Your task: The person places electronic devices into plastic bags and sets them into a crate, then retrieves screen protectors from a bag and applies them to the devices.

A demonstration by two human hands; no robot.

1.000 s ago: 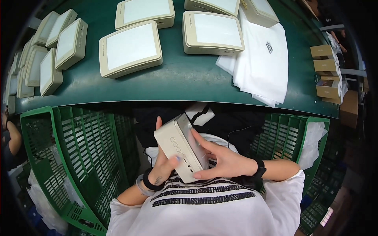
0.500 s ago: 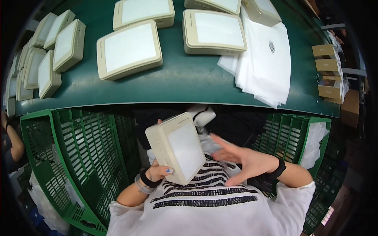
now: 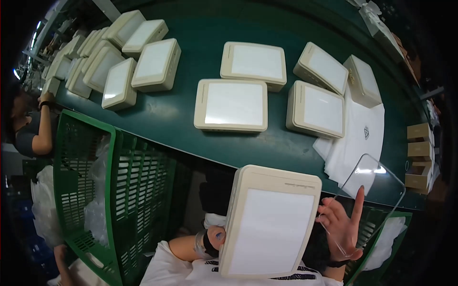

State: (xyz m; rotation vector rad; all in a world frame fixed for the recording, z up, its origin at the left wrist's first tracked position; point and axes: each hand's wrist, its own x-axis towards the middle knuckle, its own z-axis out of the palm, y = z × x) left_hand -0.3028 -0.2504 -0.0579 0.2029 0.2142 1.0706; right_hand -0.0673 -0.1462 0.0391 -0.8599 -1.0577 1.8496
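A beige box-shaped device [image 3: 274, 229] with rounded corners and a white front panel is held up before me, tilted slightly. My left hand [image 3: 216, 237] grips its left side; only the thumb area shows, the other fingers being behind the box. To the right of the device, my right hand [image 3: 339, 226] holds a clear, thin rectangular sheet [image 3: 377, 198] with rounded corners. Its index finger points upward while the others bend at the sheet's near edge. Light glints off the top of the sheet.
Similar beige devices [image 3: 231, 105] stand on the green table [image 3: 167, 128], more clustered at left. White bags [image 3: 365, 126] lie at right, near small brown boxes [image 3: 419, 152]. Green crates [image 3: 114, 205] flank me, one holding clear plastic. Another person's arm [image 3: 44, 126] shows at far left.
The device has come up and right, its front now facing me more squarely. My right hand, spread and blurred before, now holds the clear sheet. The view has turned leftward.
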